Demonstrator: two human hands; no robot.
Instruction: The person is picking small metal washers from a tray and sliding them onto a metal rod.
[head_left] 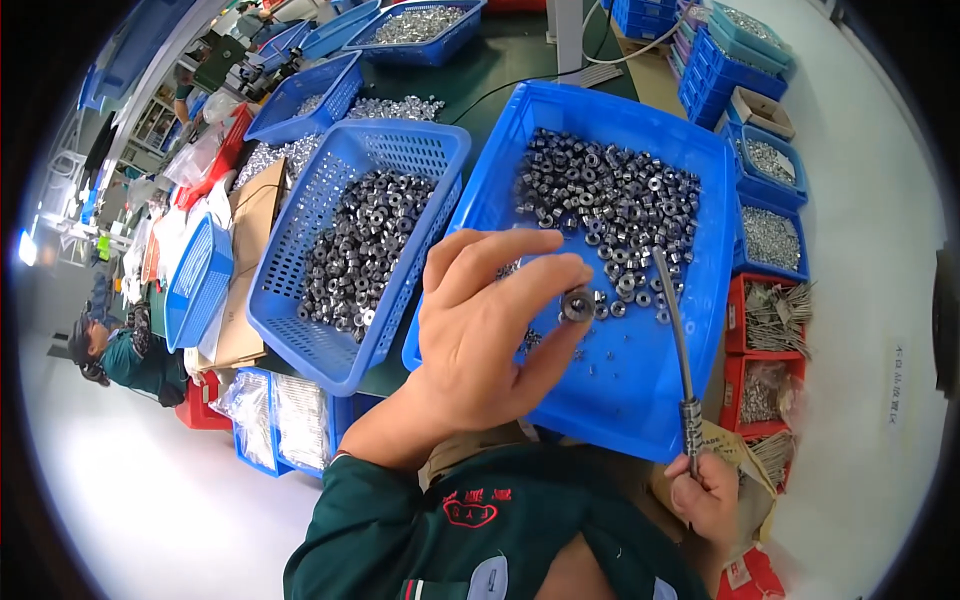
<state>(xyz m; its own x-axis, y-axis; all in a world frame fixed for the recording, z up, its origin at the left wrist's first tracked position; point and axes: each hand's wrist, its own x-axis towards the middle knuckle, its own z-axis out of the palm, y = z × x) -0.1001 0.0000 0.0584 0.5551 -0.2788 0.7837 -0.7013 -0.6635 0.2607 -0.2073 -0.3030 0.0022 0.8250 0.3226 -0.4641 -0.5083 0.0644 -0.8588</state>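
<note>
My left hand (480,335) is raised over the near left part of a solid blue tray (620,425). Between its thumb and index finger it pinches a small round metal ring (577,305) with a hole through it. Many similar dark metal rings (610,190) lie heaped toward the tray's far side, with tiny loose bits nearer to me. My right hand (704,495) is closed round the lower end of a slim metal rod tool (677,340) with a ribbed grip. The rod points up and away over the tray's right side.
Left of the tray stands a perforated blue basket (285,295) of the same rings. Farther back are more blue baskets (415,50) of shiny parts. Stacked blue bins (745,235) and red bins (735,390) line the right. A person (125,355) is at the far left.
</note>
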